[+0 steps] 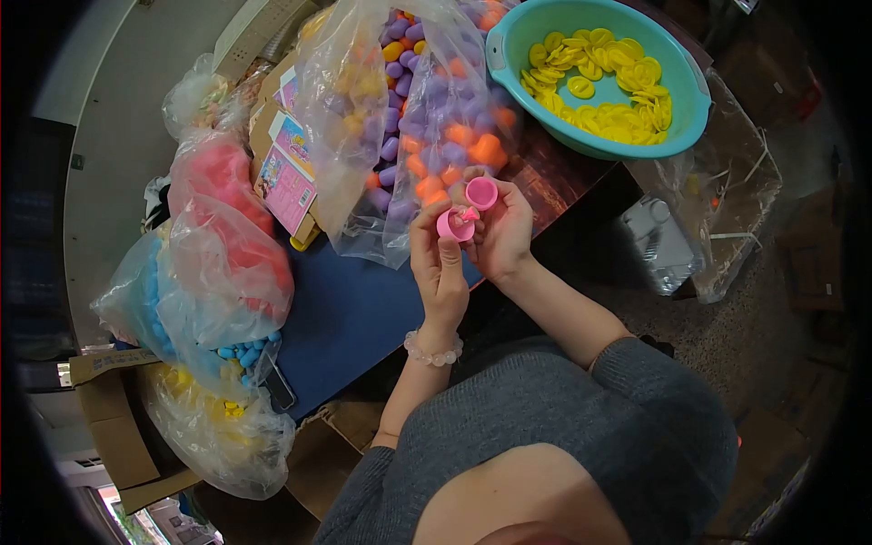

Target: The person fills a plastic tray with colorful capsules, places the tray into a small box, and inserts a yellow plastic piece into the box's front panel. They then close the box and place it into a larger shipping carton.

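My left hand [438,272], with a beaded bracelet at the wrist, has its fingers closed round one pink capsule half [452,231]. Its open side faces up, and a small pink piece [470,214] shows at its rim; what kind of piece it is I cannot make out. Close beside it, my right hand [505,234] holds the other pink capsule half [481,192], hollow side up. The two halves are apart. Just beyond both hands lies a clear plastic bag [363,218] full of purple, orange and yellow capsules [459,150].
A turquoise basin [599,150] with yellow discs [610,120] stands at the back right. Bags of pink pieces [227,191], blue pieces [241,352] and yellow pieces [232,409] line the left side. A phone [280,388] lies at the blue table's [336,318] left edge, near a cardboard box [113,427].
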`<state>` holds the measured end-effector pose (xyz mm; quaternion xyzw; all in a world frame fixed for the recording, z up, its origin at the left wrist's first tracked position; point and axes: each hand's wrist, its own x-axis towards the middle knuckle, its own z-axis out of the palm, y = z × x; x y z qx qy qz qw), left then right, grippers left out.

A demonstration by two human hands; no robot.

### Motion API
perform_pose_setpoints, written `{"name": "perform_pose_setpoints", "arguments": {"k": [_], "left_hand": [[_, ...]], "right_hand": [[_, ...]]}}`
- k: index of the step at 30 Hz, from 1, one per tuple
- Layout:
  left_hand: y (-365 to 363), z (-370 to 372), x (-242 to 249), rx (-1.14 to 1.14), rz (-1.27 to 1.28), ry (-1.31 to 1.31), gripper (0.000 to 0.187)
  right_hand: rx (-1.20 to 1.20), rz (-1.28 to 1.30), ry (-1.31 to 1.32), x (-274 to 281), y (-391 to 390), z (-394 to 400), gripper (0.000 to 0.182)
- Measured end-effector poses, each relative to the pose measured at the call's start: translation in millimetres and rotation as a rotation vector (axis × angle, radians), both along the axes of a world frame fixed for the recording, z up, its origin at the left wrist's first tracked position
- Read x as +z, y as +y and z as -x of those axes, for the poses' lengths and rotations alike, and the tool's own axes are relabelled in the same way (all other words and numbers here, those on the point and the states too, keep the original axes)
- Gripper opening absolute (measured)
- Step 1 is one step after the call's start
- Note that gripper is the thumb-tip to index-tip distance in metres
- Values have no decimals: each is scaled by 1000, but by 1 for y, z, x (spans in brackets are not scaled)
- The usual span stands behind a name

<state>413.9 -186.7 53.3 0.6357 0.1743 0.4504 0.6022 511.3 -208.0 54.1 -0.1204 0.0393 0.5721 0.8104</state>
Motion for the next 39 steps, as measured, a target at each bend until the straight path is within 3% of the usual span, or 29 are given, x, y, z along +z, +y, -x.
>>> {"name": "perform_pose_setpoints", "arguments": {"k": [10,39], "left_hand": [[-4,0,0,-19,19,-20,38],[-5,3,3,15,72,-51,38]], "right_hand": [[-26,-98,-72,-1,-3,-1,26],[-21,-39,-116,2,-4,3,24]]}}
